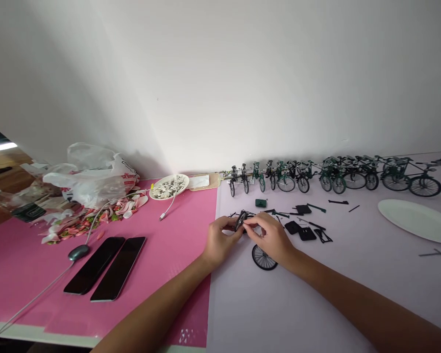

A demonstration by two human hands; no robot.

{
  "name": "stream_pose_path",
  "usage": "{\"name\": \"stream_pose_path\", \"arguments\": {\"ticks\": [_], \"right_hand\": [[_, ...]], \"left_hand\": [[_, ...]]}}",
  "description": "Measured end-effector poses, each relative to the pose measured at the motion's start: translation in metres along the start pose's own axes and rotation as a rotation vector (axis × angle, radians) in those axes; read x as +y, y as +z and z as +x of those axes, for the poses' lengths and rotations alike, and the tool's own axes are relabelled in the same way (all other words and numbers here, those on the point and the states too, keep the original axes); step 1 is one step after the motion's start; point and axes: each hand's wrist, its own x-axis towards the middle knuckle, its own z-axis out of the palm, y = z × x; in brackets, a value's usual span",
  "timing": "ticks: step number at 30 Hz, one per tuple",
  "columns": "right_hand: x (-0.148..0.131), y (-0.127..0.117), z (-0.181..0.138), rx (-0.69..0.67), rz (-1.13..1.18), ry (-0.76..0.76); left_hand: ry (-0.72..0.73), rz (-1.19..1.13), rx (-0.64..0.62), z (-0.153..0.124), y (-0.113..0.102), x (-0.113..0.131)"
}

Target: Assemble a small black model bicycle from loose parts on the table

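Observation:
Between my two hands is a small black model bicycle wheel, tilted on edge, with dark bicycle parts partly hidden behind the fingers. My left hand is closed on it from the left. From the right, my right hand pinches at the same wheel near its middle; whether a tiny piece sits in the fingertips I cannot make out. A second spoked wheel lies on the pale table just below my right hand. Loose black and green parts, among them a flat black piece and a green block, lie beyond and to the right.
Assembled model bicycles stand in a row along the wall. A white oval plate is at the right. On the pink surface are two phones, a cable, a dish of small pale pieces, petals and a plastic bag.

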Motion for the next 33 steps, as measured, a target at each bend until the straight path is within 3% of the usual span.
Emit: {"name": "stream_pose_path", "arguments": {"ticks": [33], "right_hand": [[-0.0020, 0.0004, -0.0009, -0.016, 0.033, 0.094]], "left_hand": [[0.017, 0.063, -0.043, 0.0002, -0.0008, -0.0023]]}}
